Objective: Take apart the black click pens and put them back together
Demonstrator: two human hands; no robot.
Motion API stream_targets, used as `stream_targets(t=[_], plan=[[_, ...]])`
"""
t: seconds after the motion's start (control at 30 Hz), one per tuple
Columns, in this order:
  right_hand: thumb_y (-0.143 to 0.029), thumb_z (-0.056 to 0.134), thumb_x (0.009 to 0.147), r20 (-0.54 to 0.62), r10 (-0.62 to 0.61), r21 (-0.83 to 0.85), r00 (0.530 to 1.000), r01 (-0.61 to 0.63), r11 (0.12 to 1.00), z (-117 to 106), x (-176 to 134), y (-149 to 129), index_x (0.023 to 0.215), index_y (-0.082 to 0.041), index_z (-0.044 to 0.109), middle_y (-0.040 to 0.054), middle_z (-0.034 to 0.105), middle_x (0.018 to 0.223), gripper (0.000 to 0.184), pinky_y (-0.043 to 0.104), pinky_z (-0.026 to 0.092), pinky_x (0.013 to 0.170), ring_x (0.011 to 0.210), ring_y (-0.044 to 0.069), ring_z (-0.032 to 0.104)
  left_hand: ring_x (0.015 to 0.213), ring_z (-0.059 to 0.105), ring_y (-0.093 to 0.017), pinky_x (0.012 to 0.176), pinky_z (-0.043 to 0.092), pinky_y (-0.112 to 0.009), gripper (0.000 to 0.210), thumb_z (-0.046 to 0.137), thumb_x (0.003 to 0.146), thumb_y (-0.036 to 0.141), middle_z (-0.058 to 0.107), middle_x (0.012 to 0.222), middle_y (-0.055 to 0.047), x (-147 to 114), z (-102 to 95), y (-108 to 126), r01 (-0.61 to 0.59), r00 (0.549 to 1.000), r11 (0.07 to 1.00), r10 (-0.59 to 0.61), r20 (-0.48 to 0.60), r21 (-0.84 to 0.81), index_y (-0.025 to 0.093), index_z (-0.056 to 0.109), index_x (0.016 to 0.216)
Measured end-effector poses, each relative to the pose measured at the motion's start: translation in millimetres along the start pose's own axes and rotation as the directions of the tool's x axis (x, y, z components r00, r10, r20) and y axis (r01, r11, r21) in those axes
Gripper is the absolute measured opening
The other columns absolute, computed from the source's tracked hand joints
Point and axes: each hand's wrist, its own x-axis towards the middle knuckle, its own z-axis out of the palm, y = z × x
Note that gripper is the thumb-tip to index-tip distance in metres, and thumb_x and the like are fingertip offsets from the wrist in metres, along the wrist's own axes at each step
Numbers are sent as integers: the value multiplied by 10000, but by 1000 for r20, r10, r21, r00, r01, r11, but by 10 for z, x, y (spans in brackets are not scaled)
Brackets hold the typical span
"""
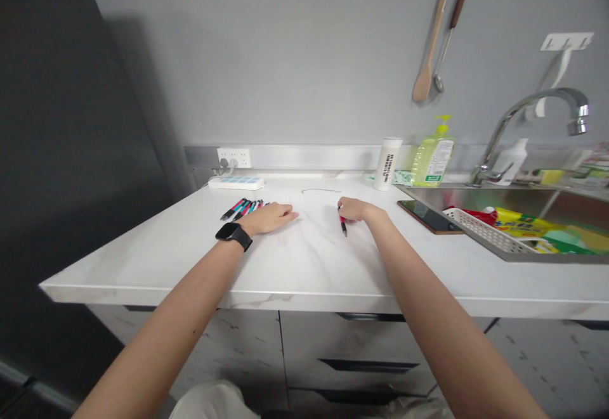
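Observation:
On the white countertop, my right hand (pixel 354 208) pinches a red pen (pixel 343 224) with a black grip, its tip pointing down toward me. My left hand (pixel 270 218), with a black smartwatch (pixel 234 234) on the wrist, lies palm down on the counter with its fingers stretched to the right. Right beside it on the left is a row of several pens (pixel 242 207), red and teal with black grips. Part of that row is hidden behind the left hand. A thin string-like line (pixel 321 190) lies on the counter beyond both hands.
A power strip (pixel 236 182) sits behind the pens. Toward the back right stand a white cup (pixel 387 164) and a yellow-green soap bottle (pixel 432 159). A phone (pixel 425 217) lies by the sink (pixel 507 255), under the faucet (pixel 511 118). Kitchen utensils hang on the wall.

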Motion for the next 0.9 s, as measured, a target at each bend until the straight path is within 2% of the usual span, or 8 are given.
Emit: stream_targets(t=[0.2, 0.33, 0.5, 0.6, 0.73, 0.9], plan=[[-148, 503, 768, -4, -11, 0, 1000, 11, 1000, -42, -114, -82, 1211, -32, 562, 171, 709, 887, 463, 263, 424, 561, 704, 199, 647, 655, 533, -175, 643, 343, -285, 452, 289, 907, 532, 589, 691, -41, 1, 9, -17, 8, 1000, 1000, -8, 12, -4, 197, 530, 724], [-204, 547, 772, -31, -6, -7, 1000, 6, 1000, -7, -81, -95, 1190, -50, 583, 180, 699, 982, 447, 262, 445, 609, 799, 215, 657, 648, 530, -173, 646, 346, -286, 453, 288, 904, 534, 588, 684, -41, -5, 15, -20, 8, 1000, 1000, -8, 12, -17, 198, 522, 709], [-151, 551, 731, -87, -10, -46, 996, 6, 999, 55, 37, -51, 1294, -78, 495, 191, 633, 1184, 571, 276, 464, 714, 997, 251, 631, 652, 531, -171, 643, 351, -285, 467, 277, 906, 544, 585, 689, -40, 7, 23, -36, 15, 1000, 1000, -15, 18, -2, 196, 521, 713], [-166, 521, 751, -114, -2, -64, 993, -5, 998, 79, 85, -32, 1292, -76, 493, 199, 591, 1253, 549, 294, 461, 768, 1078, 273, 599, 666, 534, -172, 653, 355, -284, 462, 279, 906, 539, 580, 693, -40, 16, 28, -47, 5, 1000, 1000, -4, 19, -14, 194, 514, 709], [-192, 496, 770, -75, -23, -65, 997, 18, 998, 104, 106, -44, 1224, -58, 541, 213, 598, 1234, 475, 304, 461, 765, 1068, 288, 603, 679, 539, -177, 662, 361, -286, 476, 279, 899, 557, 592, 708, -43, 12, 28, -59, 11, 1000, 999, -10, 14, -33, 195, 523, 707], [-204, 502, 763, -66, -18, -53, 998, 14, 999, 121, 101, -56, 1292, -36, 444, 237, 594, 1216, 558, 328, 461, 758, 1051, 310, 606, 691, 555, -180, 675, 372, -286, 502, 266, 900, 577, 613, 728, -44, 1, 27, -66, 10, 1000, 1000, -10, 16, -29, 199, 547, 725]])
